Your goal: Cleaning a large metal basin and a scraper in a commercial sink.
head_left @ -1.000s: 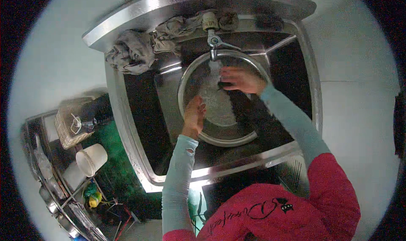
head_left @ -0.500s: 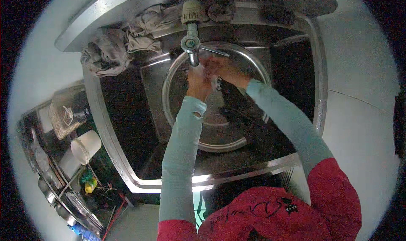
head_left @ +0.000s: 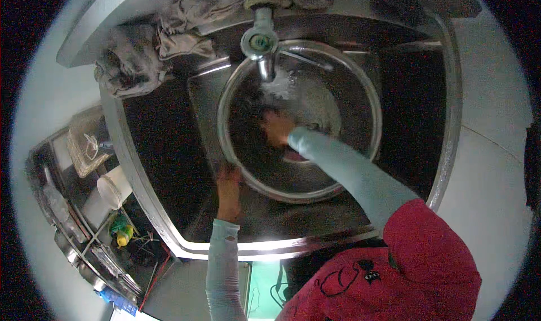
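A round metal basin (head_left: pixel 377 130) stands in the sink (head_left: pixel 453 112), beneath the faucet (head_left: pixel 266 69) at the far edge. The right hand (head_left: pixel 278 127) is inside it; the left hand (head_left: pixel 229 188) is at its near-left rim, contact uncertain. Both are blurred; any grip cannot be told. Advisable: steady the rim, keep strokes low, limit splashing.

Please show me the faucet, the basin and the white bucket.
Faucet (head_left: pixel 260 42), head view: its round top.
Basin (head_left: pixel 376 116), head view: its right rim.
White bucket (head_left: pixel 121 183), head view: its side wall.
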Available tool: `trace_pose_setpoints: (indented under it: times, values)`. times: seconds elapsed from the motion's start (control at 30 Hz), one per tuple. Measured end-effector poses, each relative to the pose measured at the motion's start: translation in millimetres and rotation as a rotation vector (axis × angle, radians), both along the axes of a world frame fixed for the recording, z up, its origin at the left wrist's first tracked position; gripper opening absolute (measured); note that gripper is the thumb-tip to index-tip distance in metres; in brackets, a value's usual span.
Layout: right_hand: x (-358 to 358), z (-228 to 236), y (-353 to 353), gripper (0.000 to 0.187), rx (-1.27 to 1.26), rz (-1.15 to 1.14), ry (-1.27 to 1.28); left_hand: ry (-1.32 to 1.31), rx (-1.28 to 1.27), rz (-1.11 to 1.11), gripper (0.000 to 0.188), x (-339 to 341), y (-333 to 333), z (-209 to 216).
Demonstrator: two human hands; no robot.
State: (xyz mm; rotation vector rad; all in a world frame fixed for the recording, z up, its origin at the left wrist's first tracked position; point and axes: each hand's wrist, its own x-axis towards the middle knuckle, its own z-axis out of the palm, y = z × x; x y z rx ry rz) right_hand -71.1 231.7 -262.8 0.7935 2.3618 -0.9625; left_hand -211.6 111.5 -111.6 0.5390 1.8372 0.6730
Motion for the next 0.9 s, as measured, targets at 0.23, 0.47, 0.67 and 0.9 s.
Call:
trace_pose_setpoints:
  times: [0.23,0.47,0.67,0.9]
  values:
    - [97.8,29.7,56.3,0.026,0.486,-0.084,-0.092,-0.165,-0.11,0.174,0.038,1.5,-19.7,-10.4]
    - [55.7,75.0,-32.2,0.017,-0.019,0.144,-0.412,0.153,-0.138,-0.073,0.036,-13.0,-51.7,-75.1]
    - [20.8,-9.2,4.8,0.029,0.124,-0.147,0.066,-0.06,-0.151,0.003,0.046,25.9,10.7,-8.6]
    - [107.1,2.4,58.4,0.019,0.667,-0.081,-0.085,-0.027,-0.199,0.105,0.039,5.2,-8.6,-25.8]
